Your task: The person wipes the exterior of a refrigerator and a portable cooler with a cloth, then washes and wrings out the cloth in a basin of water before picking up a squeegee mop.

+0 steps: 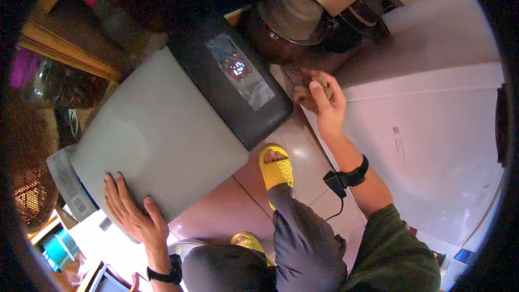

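Note:
My left hand (136, 219) lies flat, fingers apart, on the grey side panel (158, 129) of a large box-shaped appliance. The appliance's black face (227, 85) carries a lit digital display (237, 67) under clear film. To the right of that face, my right hand (329, 97) has its fingers curled around a small brown object (308, 98), whose kind I cannot tell. A black strap is on each wrist, and a cable hangs from the right one.
A large white panel (421, 150) fills the right side. Dark pots with a lid (292, 16) stand beyond the appliance. My feet in yellow slippers (277, 166) are on the tiled floor (308, 170). A wooden beam (69, 54) and a wicker basket (32, 194) are at left.

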The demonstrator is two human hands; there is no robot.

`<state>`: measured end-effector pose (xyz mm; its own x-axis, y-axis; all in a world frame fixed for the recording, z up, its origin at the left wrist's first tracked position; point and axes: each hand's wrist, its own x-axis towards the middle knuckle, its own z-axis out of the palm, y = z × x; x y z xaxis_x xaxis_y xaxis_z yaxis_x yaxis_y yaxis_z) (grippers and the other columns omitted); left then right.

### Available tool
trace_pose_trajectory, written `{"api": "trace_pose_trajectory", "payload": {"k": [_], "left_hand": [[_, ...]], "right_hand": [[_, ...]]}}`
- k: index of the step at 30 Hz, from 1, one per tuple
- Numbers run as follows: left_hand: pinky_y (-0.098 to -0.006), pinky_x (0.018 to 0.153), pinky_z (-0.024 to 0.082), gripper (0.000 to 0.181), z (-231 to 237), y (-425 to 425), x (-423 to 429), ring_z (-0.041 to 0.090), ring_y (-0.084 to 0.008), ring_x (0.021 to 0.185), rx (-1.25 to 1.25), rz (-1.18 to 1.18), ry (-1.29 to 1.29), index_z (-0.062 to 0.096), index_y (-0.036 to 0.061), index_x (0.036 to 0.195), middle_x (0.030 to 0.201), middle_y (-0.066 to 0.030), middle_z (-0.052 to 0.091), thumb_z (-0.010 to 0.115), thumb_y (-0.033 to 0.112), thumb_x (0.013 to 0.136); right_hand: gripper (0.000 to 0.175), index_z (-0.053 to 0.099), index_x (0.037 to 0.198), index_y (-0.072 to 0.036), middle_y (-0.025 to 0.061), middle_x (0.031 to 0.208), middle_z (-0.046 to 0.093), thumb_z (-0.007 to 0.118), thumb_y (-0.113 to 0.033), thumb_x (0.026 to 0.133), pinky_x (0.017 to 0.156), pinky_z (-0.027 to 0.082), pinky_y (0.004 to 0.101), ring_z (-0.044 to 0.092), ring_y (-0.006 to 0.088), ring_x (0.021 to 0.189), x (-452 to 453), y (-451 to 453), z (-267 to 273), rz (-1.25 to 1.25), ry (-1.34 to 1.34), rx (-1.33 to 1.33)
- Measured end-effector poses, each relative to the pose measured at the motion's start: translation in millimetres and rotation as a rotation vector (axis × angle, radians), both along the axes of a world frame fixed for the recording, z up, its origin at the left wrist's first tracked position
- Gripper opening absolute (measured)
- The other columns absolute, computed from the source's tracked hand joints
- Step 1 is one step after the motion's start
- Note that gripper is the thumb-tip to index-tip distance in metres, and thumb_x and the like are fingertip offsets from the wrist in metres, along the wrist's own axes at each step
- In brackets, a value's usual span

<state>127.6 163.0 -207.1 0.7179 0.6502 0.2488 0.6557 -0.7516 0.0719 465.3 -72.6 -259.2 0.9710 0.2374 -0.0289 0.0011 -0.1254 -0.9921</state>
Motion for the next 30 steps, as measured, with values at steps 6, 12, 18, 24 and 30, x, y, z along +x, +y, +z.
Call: {"api": "trace_pose_trajectory", "payload": {"k": [6, 12, 18, 24, 30], "left_hand": [[-0.0515, 0.116, 0.02, 0.058, 1.0, -2.1, 0.8, 0.032, -0.038, 0.141, -0.023, 0.007, -0.001, 0.04, 0.003, 0.145, 0.152, -0.0187, 0.037, 0.035, 0.039, 0.099], [-0.0522, 0.117, 0.018, 0.059, 3.8, -0.3, 0.4, 0.031, -0.0381, 0.142, -0.049, 0.041, -0.002, 0.04, 0.0026, 0.145, 0.152, -0.0188, 0.036, 0.035, 0.04, 0.099], [-0.052, 0.117, 0.018, 0.059, 1.7, -2.1, 0.9, 0.031, -0.0374, 0.142, -0.063, 0.038, 0.023, 0.04, 0.0021, 0.145, 0.153, -0.0183, 0.036, 0.036, 0.039, 0.098], [-0.0515, 0.117, 0.018, 0.06, 1.7, 0.5, -3.9, 0.032, -0.0374, 0.142, -0.046, 0.045, -0.002, 0.041, 0.0024, 0.144, 0.152, -0.0188, 0.036, 0.036, 0.04, 0.098], [-0.0514, 0.117, 0.018, 0.06, 2.5, -1.4, -3.1, 0.031, -0.0379, 0.142, -0.078, 0.051, 0.018, 0.042, 0.003, 0.144, 0.152, -0.02, 0.037, 0.038, 0.04, 0.097]], "right_hand": [[0.025, 0.055, 0.119, -0.003, 0.0095, 0.115, 0.057, 0.059, -0.011, 0.095, 0.094, 0.044, 0.03, 0.054, 0.0168, 0.107, -21.9, 24.9, -28.6, 0.155, -0.419, -0.213], [0.023, 0.054, 0.119, -0.003, 0.0047, 0.107, 0.06, 0.057, -0.01, 0.097, 0.082, 0.046, 0.0251, 0.057, 0.0119, 0.091, -60.1, -16.4, -44.4, 0.048, 0.001, -0.095], [0.025, 0.056, 0.119, -0.002, 0.0073, 0.113, 0.063, 0.059, -0.008, 0.095, 0.087, 0.048, 0.0265, 0.059, 0.0133, 0.099, -13.2, -11.7, -30.1, -0.015, -0.11, -0.006], [0.029, 0.063, 0.113, -0.003, 0.017, 0.115, 0.062, 0.068, -0.006, 0.085, 0.092, 0.05, 0.0373, 0.061, 0.0322, 0.104, 37.9, 146.5, 30.5, 0.529, -0.792, -0.082], [0.025, 0.066, 0.108, -0.005, 0.0161, 0.105, 0.063, 0.065, -0.007, 0.083, 0.089, 0.051, 0.0406, 0.06, 0.0345, 0.104, 62.9, 238.0, 11.5, 0.97, -0.926, -0.324]]}}
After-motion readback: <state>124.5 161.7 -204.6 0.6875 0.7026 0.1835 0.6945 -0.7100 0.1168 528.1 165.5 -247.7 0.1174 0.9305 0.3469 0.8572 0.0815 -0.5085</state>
